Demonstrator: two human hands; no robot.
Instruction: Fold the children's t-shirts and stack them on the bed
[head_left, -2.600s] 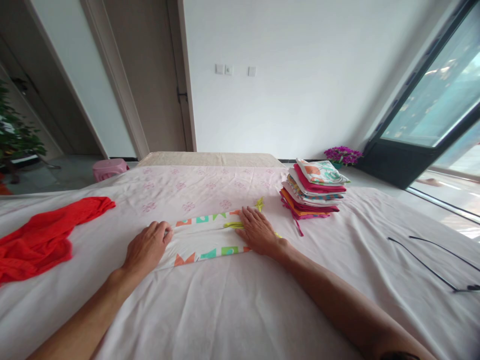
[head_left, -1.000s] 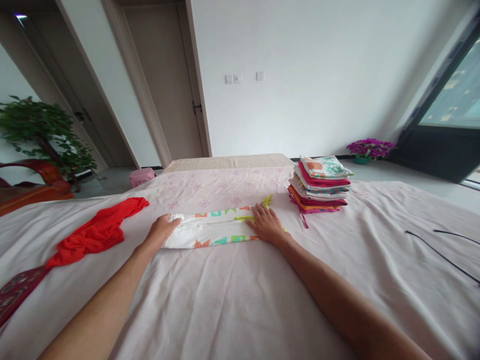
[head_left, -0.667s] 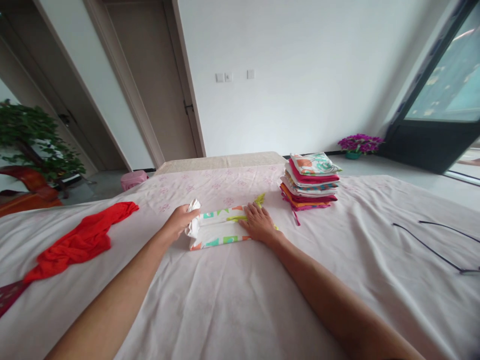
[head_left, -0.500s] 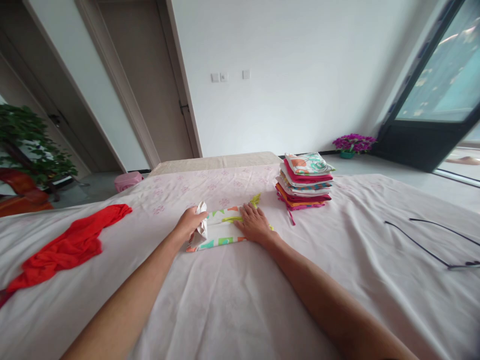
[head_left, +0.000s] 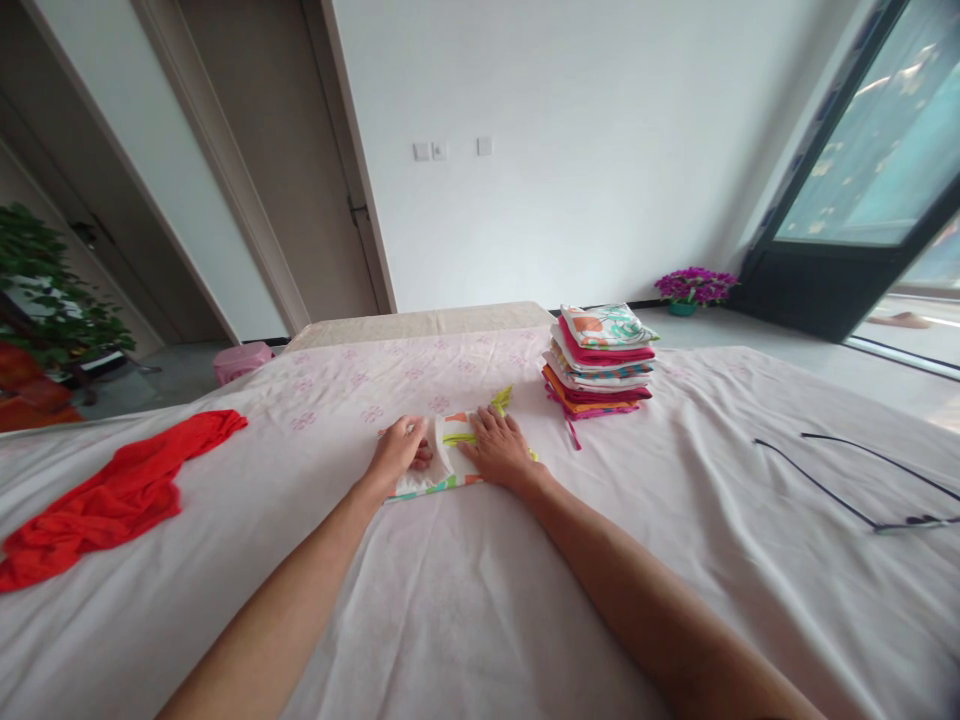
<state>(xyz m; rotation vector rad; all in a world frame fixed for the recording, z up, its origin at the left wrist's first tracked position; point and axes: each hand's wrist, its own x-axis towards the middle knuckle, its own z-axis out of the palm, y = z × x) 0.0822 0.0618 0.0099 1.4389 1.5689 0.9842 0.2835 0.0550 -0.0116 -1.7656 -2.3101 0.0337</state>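
Observation:
A folded white cloth (head_left: 451, 484) with orange and green patches lies in front of me on the sheet. Its left end is turned over to the right, showing a plain white underside. My left hand (head_left: 401, 453) is at that end, fingers curled on the turned-over flap. Flat on the cloth's right part rests my right hand (head_left: 498, 446), palm down with fingers stretched. A yellow-green tie (head_left: 502, 400) sticks out beyond the right fingertips, and more yellow-green trim shows between the hands. Part of the cloth is hidden under both hands.
A stack of folded cloths (head_left: 600, 362) stands to the right on the patterned sheet (head_left: 465, 600). Crumpled red cloth (head_left: 127, 500) lies at left, and dark-framed glasses (head_left: 847, 490) at right. Behind are a pink stool (head_left: 244, 360) and purple flowers (head_left: 697, 286).
My left hand has moved right, bringing the cloth's left end over onto the rest of it. My right hand stays on the cloth. The view has shifted slightly.

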